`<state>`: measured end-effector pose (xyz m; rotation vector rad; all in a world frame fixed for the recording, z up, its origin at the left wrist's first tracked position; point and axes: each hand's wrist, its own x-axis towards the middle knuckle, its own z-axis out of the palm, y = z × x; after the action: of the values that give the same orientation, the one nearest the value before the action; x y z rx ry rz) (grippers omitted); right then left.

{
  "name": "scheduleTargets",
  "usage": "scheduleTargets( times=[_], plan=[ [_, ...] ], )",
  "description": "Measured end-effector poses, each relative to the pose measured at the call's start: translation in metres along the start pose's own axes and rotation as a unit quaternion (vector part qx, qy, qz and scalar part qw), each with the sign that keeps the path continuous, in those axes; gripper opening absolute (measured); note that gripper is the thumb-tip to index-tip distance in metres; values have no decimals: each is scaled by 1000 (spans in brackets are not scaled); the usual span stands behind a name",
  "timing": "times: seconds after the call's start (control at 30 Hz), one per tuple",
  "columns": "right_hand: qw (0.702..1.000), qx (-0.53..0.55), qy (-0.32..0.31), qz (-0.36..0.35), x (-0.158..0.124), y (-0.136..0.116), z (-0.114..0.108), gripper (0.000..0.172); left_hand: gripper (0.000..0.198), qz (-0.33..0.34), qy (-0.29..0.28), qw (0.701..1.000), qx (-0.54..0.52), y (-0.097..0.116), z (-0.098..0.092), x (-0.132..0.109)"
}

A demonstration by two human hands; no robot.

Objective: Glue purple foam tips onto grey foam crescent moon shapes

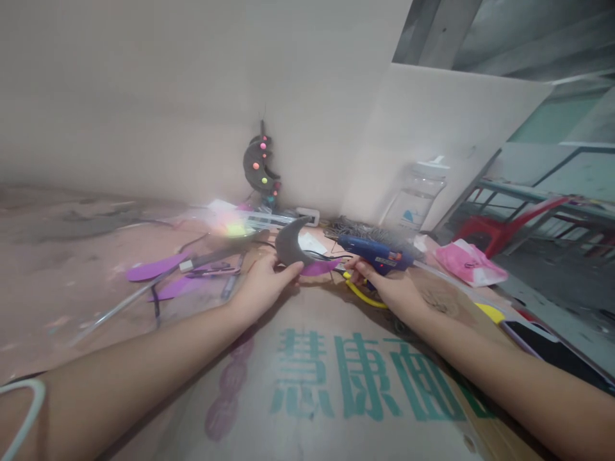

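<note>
crescent (pixel 288 246) is pinched by left hand (pixel 265 276), glue gun (pixel 368 248) clasped in right hand (pixel 385 287).

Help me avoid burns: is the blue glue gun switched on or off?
Probably on: the blue glue gun shows a small red dot on its side, apparently a lit indicator. Its heat cannot be told.

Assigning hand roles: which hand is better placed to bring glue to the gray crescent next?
Right, I'd say: the right hand holds the blue glue gun, its nozzle toward the gray crescent, which the left hand pinches.
</note>
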<state>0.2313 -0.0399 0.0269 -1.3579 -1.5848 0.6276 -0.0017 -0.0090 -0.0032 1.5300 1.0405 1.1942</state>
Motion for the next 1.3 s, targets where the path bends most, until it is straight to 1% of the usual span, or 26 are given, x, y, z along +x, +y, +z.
scheduleTargets(
  times=[0.13, 0.23, 0.33, 0.4, 0.47, 0.5, 0.53, 0.6, 0.67, 0.7, 0.73, 0.8, 0.93, 1.0, 1.1, 1.2, 1.3],
  plan=[
    [997, 60, -45, -8, -9, -5, 0, 49, 32, -9, -7, 999, -47, 0, 1, 1],
    [989, 103, -107, 10, -10, 2, 2, 48, 32, -9, -21, 997, -75, 1, 2, 2],
    [980, 96, -176, 19, -9, 8, 1, 46, 32, -16, -32, 995, -88, 4, 2, 2],
    [976, 97, -196, 12, -10, 10, 1, 47, 33, -16, -34, 994, -99, 5, 2, 2],
    [975, 90, -204, 7, -12, 10, 0, 47, 37, -20, -36, 992, -119, 6, 3, 1],
    [978, 75, -195, 6, -13, 9, 0, 46, 38, -26, -36, 991, -128, 6, 3, 1],
    [984, 48, -174, 5, -14, 9, -1, 44, 40, -32, -33, 990, -135, 6, 3, 1],
    [995, -32, -93, -3, -15, 6, -2, 39, 39, -36, -21, 990, -135, 4, 4, 1],
    [994, -105, 4, -31, -14, 2, -4, 36, 35, -26, -8, 993, -115, 2, 3, 2],
    [990, -124, 38, -50, -13, 0, -5, 35, 34, -20, -5, 995, -101, 2, 3, 2],
    [987, -133, 54, -67, -11, -2, -6, 34, 32, -14, -4, 996, -84, 1, 3, 2],
    [986, -137, 58, -79, -8, -2, -8, 32, 28, 2, -7, 999, -50, 1, 2, 2],
    [984, -167, 28, -55, -4, 6, -7, 32, 24, 41, -2, 999, -12, 2, 0, 0],
    [986, -157, 13, -61, -4, 7, -7, 32, 24, 35, 11, 999, -17, 1, -1, 0],
    [988, -136, 0, -77, -6, 3, -7, 32, 23, 19, 23, 999, -23, 0, -1, 0],
    [986, -148, -17, -76, -8, 0, -6, 32, 24, 20, 31, 999, -20, -2, -1, 1],
    [983, -160, -6, -87, -8, 5, -6, 32, 25, 20, 36, 999, -31, -2, -1, 1]
  ],
)
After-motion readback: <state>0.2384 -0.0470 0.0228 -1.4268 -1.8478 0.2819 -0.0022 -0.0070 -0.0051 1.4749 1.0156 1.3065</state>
